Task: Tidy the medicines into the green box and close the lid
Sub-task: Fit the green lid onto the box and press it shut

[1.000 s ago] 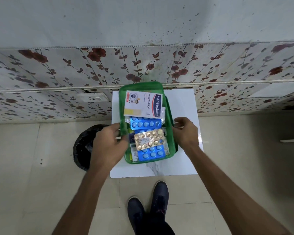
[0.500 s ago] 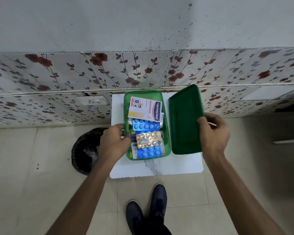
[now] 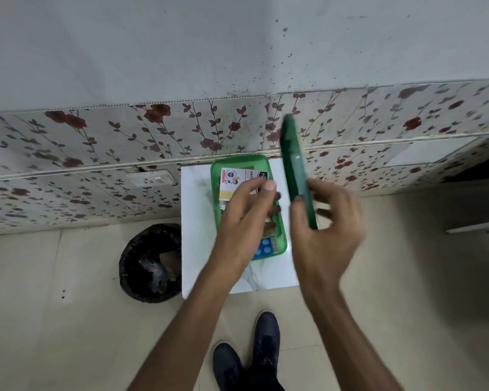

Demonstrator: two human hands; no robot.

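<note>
Since the earlier frame, lid (image 3: 295,170) raised edge-on, right of green box (image 3: 216,210). Left hand (image 3: 244,218) now above box, fingers loosely spread, holding nothing. Plaster pack (image 3: 237,179) and blue blister strip (image 3: 264,249) inside. Right hand (image 3: 326,232) grips lid's near end. Box on white table (image 3: 198,235).

Open green box (image 3: 215,193) of blister packs (image 3: 266,248) on the white table; its lid (image 3: 294,165) is raised edge-on beside it.
</note>
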